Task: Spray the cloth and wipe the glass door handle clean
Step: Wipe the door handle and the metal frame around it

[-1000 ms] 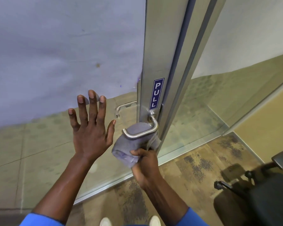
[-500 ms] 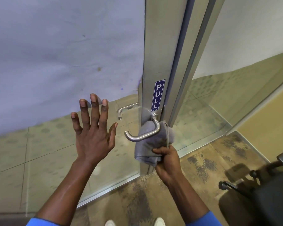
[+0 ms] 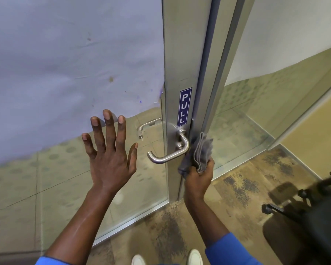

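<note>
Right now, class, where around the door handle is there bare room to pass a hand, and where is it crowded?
Free: the gap between the left hand and the lever's free end on the door handle, and the glass below the lever. Crowded: the lever's bend by the door edge, where the right hand presses the cloth.

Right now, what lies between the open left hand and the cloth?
In the head view, the metal door handle lies between the left hand and the cloth.

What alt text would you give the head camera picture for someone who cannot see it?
A person's right hand presses a folded grey cloth against the bend of a steel lever door handle, below a blue PULL sign. The left hand lies spread flat against the glass door.
</note>
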A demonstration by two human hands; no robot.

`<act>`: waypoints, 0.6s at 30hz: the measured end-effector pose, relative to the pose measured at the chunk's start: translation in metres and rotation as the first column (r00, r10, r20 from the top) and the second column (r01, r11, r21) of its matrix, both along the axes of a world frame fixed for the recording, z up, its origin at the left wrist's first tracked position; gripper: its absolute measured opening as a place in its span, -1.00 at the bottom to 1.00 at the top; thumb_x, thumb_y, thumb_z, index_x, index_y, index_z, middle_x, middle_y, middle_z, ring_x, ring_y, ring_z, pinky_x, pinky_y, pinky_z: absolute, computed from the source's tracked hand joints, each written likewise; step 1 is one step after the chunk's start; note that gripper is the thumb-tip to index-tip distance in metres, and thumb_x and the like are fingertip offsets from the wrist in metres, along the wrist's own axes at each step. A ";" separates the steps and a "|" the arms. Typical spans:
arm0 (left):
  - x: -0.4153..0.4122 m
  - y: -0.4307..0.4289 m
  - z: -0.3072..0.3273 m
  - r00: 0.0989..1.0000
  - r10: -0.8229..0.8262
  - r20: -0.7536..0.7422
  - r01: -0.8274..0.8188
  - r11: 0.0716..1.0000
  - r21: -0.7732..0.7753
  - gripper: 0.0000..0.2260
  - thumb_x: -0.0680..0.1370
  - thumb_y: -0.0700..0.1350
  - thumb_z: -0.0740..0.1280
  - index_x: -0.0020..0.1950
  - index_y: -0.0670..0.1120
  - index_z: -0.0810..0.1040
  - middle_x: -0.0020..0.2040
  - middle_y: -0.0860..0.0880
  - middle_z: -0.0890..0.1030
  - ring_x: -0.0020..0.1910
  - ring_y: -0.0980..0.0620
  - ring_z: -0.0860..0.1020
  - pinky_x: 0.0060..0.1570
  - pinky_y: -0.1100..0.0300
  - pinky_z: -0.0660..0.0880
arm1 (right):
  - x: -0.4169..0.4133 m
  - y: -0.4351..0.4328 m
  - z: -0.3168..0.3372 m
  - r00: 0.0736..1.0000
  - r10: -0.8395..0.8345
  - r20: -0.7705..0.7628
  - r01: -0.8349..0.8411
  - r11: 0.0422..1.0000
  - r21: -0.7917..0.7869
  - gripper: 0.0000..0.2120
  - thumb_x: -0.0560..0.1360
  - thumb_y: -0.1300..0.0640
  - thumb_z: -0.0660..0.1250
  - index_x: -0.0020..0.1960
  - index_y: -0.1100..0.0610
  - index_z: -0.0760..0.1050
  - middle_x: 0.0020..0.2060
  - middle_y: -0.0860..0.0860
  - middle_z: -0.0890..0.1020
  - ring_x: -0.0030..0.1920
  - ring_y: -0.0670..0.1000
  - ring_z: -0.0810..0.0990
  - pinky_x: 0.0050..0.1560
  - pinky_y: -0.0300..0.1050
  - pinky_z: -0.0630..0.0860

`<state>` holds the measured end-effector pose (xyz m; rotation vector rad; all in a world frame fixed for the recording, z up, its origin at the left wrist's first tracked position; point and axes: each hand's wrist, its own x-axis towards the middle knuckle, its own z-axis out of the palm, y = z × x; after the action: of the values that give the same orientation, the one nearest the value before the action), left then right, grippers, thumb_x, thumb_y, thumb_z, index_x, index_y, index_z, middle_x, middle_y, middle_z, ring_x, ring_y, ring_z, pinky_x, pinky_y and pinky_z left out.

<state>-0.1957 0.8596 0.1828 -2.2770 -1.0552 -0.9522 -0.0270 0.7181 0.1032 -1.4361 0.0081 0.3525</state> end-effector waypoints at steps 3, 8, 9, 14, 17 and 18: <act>0.001 0.001 -0.001 1.000 -0.002 0.013 0.002 1.000 0.012 -0.03 0.71 0.12 0.39 0.88 -0.03 -0.22 0.85 -0.06 -0.37 0.83 -0.12 -0.41 0.76 -0.10 -0.48 | -0.016 0.029 0.006 0.997 0.030 0.071 -0.032 0.999 0.020 -0.52 0.67 0.37 0.31 0.52 0.03 0.53 0.23 0.16 0.46 -0.01 0.08 0.75 0.01 0.30 0.75; 0.000 0.001 -0.001 1.000 -0.010 0.000 0.010 1.000 0.029 -0.04 0.71 0.10 0.39 0.88 -0.03 -0.21 0.86 -0.07 -0.35 0.84 -0.14 -0.40 0.77 -0.11 -0.47 | -0.030 0.040 -0.005 0.975 0.051 0.215 -0.018 0.989 -0.150 -0.54 0.60 0.39 0.42 0.46 0.13 0.60 0.20 0.09 0.38 -0.03 -0.18 0.64 -0.03 -0.11 0.68; 0.000 0.002 -0.002 1.000 -0.008 0.000 0.008 0.999 0.035 -0.04 0.71 0.10 0.40 0.88 -0.03 -0.20 0.86 -0.07 -0.34 0.84 -0.14 -0.40 0.77 -0.11 -0.47 | -0.031 0.038 -0.010 0.956 0.076 0.283 -0.013 0.976 -0.219 -0.53 0.58 0.41 0.43 0.46 0.18 0.60 0.20 0.11 0.39 0.07 -0.04 0.63 0.03 -0.08 0.67; 0.001 0.003 -0.003 1.000 -0.013 0.015 0.012 0.999 0.052 0.00 0.68 0.10 0.43 0.89 -0.03 -0.19 0.86 -0.07 -0.33 0.84 -0.14 -0.39 0.77 -0.12 -0.45 | -0.032 0.030 -0.031 0.802 0.273 0.530 0.043 0.860 -0.509 -0.29 0.40 0.54 0.44 0.47 0.08 0.56 0.23 0.15 0.41 0.15 0.16 0.56 -0.10 0.05 0.71; 0.002 0.004 -0.005 1.000 -0.015 0.025 0.014 0.999 0.050 -0.01 0.67 0.11 0.42 0.89 -0.03 -0.18 0.87 -0.07 -0.33 0.84 -0.14 -0.39 0.77 -0.12 -0.46 | -0.037 0.020 -0.040 0.714 0.417 0.562 0.043 0.776 -0.629 -0.15 0.34 0.49 0.54 0.51 -0.05 0.47 0.27 0.10 0.39 0.18 0.15 0.56 -0.15 0.05 0.71; 0.002 0.005 -0.006 0.999 -0.016 0.031 0.014 0.999 0.048 -0.01 0.67 0.11 0.42 0.89 -0.02 -0.18 0.87 -0.07 -0.32 0.84 -0.14 -0.38 0.77 -0.12 -0.46 | -0.038 0.018 -0.043 0.676 0.448 0.586 0.059 0.760 -0.648 -0.19 0.35 0.46 0.57 0.50 -0.03 0.50 0.26 0.10 0.41 0.17 0.14 0.55 -0.15 0.06 0.71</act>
<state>-0.1934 0.8642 0.1771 -2.2415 -1.0189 -1.0108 -0.0648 0.7365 0.0601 -2.1847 -0.7693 -0.0826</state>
